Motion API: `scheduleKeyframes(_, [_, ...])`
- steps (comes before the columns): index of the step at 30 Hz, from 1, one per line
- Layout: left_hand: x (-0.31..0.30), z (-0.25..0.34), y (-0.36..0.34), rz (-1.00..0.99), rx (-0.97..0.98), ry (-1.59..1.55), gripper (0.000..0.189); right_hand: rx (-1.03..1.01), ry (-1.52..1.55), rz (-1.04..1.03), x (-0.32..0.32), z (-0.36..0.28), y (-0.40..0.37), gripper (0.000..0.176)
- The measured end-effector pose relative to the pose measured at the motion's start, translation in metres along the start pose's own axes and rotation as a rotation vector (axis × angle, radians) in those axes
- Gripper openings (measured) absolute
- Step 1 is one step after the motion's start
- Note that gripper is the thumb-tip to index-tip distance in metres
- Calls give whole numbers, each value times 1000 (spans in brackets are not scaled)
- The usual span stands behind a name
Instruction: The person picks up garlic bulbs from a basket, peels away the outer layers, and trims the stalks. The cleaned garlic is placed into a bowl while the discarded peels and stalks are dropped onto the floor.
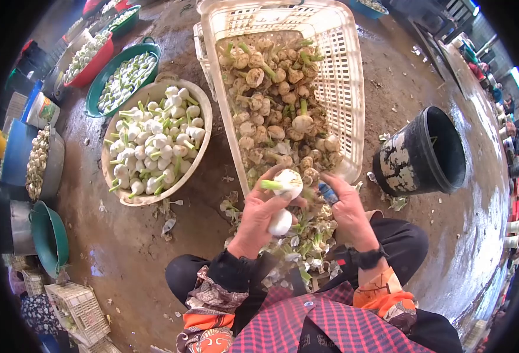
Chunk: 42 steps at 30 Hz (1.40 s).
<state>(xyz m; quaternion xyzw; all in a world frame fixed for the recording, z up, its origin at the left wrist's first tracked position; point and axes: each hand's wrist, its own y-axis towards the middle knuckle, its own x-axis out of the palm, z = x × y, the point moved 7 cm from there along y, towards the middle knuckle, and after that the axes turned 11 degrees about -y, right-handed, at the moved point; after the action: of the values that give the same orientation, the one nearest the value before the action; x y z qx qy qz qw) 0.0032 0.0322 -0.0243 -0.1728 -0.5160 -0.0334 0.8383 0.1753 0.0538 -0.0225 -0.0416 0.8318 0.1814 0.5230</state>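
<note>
My left hand (258, 215) is closed around two white peeled garlic bulbs. The upper bulb (289, 182) has a short green stem pointing left, and the lower bulb (280, 222) sits against my palm. Just to the right, my right hand (349, 210) is closed on a small blue object (328, 192), partly hidden by the fingers. Both hands are over the near end of a white plastic crate (343, 88) holding unpeeled, dirt-covered garlic (274, 82). Peeled skins and stem scraps (306, 241) lie between my legs.
Left of the crate stands a round cream basin (202, 150) full of white garlic bulbs. Green (95, 97) and red (103, 59) basins of garlic are behind it. A black bucket (398, 165) leans at the right. Other people and containers line both far sides.
</note>
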Motion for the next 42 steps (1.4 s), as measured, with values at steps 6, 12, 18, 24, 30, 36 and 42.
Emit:
scheduleKeyframes(6, [-4,-8,6,34,31,-9,58,-185,50,33,-38,-79,24,47])
scheduleKeyframes(12, [-16,-7,7,66,21,-134,49,-240,-13,125,-22,-89,15,41])
scheduleKeyframes(18, [-6,-8,5,72,-167,266,45,-340,-43,74,-27,-64,49,36])
scheduleKeyframes(24, [22,-21,-13,-179,-371,406,50,-109,-134,-287,24,-32,69,24])
scheduleKeyframes(30, [-28,-16,0,280,-121,88,22,-43,-25,-639,26,-16,6,55])
scheduleKeyframes(36, [-50,-21,3,379,23,216,20,251,752,-361,15,-42,7,49])
scheduleKeyframes(42, [-59,-1,-2,528,97,196,25,460,1578,-151,50,-62,85,44])
